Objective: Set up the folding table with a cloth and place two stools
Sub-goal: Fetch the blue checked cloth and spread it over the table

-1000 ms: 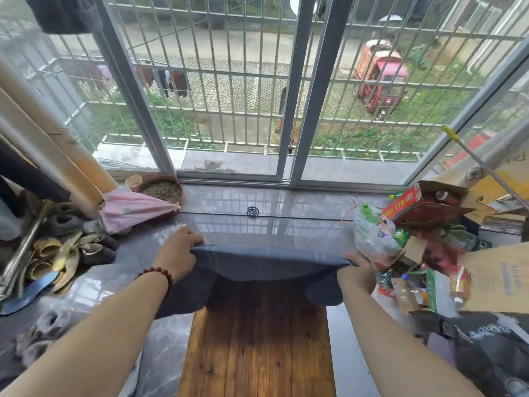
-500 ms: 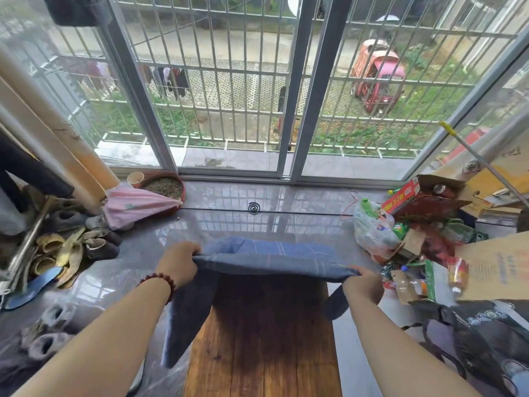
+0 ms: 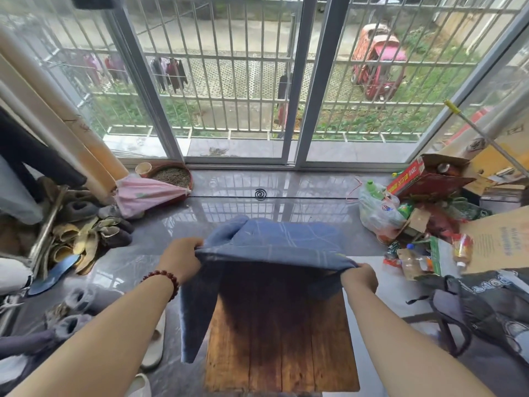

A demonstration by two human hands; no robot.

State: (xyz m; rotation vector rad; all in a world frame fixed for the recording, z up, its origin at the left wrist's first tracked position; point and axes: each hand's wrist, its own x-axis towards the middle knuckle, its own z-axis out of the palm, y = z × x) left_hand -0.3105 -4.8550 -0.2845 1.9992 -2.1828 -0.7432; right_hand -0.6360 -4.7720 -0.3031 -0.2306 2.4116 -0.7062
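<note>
While the wooden desk stands on the glossy floor, the blue cloth hangs stretched above its far end, one corner drooping past its left edge. The left hand and right hand each grip a bunched edge, fingers curled tight.

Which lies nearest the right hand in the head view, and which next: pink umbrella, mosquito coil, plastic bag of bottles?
1. plastic bag of bottles, right side, just beyond the right hand.
2. mosquito coil, centre, near the window track.
3. pink umbrella, far left.
</note>
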